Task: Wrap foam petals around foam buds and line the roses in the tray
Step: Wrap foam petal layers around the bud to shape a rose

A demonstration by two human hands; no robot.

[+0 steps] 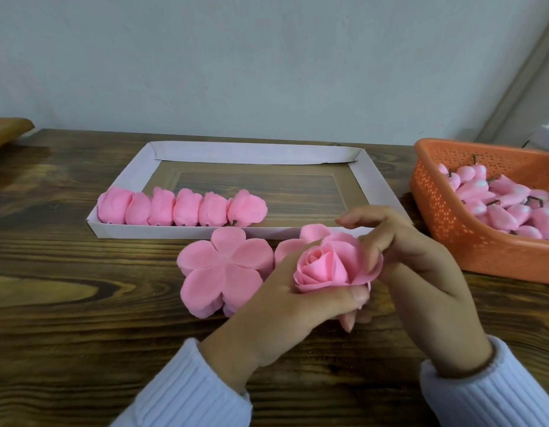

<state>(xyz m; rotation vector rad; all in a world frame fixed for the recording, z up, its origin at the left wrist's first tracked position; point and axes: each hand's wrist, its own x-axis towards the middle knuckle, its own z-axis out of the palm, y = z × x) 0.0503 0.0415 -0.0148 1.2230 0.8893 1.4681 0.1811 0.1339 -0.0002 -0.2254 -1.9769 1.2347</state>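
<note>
A pink foam rose sits upright in my left hand, whose fingers and thumb curl round its base. My right hand pinches an outer petal on the rose's right side between thumb and fingers. A stack of flat five-lobed pink foam petals lies on the table just left of the rose, with a second stack partly hidden behind my left hand. The white cardboard tray lies beyond, holding several finished roses in a row along its near left edge.
An orange perforated plastic basket at the right holds several pink foam buds with dark stems. The dark wooden table runs back to a pale wall. A brown object lies at the far left edge.
</note>
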